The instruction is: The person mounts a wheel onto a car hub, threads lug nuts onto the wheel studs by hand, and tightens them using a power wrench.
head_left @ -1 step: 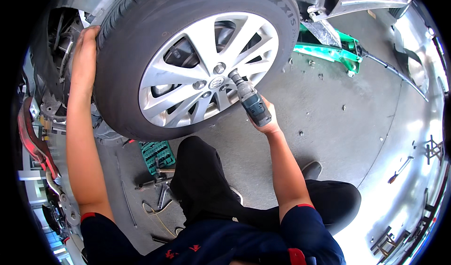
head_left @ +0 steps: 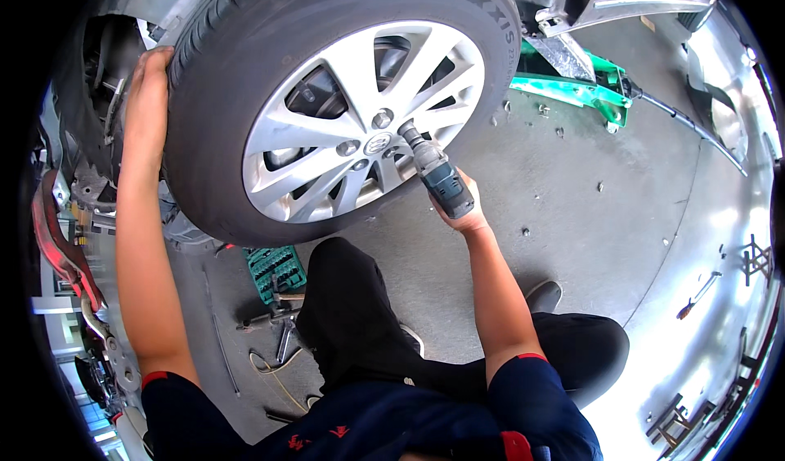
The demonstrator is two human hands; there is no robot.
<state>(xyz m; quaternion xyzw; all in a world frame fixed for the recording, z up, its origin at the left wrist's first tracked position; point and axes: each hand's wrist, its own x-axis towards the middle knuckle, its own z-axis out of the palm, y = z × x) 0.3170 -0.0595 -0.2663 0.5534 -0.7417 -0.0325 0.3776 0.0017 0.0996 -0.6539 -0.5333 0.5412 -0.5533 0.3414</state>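
Grey concrete floor [head_left: 572, 240], smooth and strewn with small debris, underlies the work area in the head view; a green metal jack [head_left: 564, 90] stands beyond the wheel [head_left: 353, 93], to the right. At lower left, a green tool case [head_left: 263, 271] lies open beside the person's knee.

The wheel stands upright, slightly tilted in view, at the car's side, directly before the person. Left hand [head_left: 149, 85]: placed at the left edge of the tyre [head_left: 214, 146], fingers nearly straight and together, tips bent onto the tread, not closed around anything. Right hand [head_left: 469, 206]: fingers wrapped around the grip of a power driver [head_left: 444, 185], partly hidden behind its body.

Progress, as judged: the wheel is in position and four nuts are visible around the hub cap [head_left: 377, 143]. The driver's socket [head_left: 408, 128] points into the fifth nut position; its seating is hidden. Whether the nuts are tight, and how many need further driving, cannot be determined.

Materials: tyre, matt black rubber with grooved tread; rim, silver metal with broad, flat-faced spokes; nuts, faceted metal; driver, dark housing with a grey metal nose, cylindrical at the tip.
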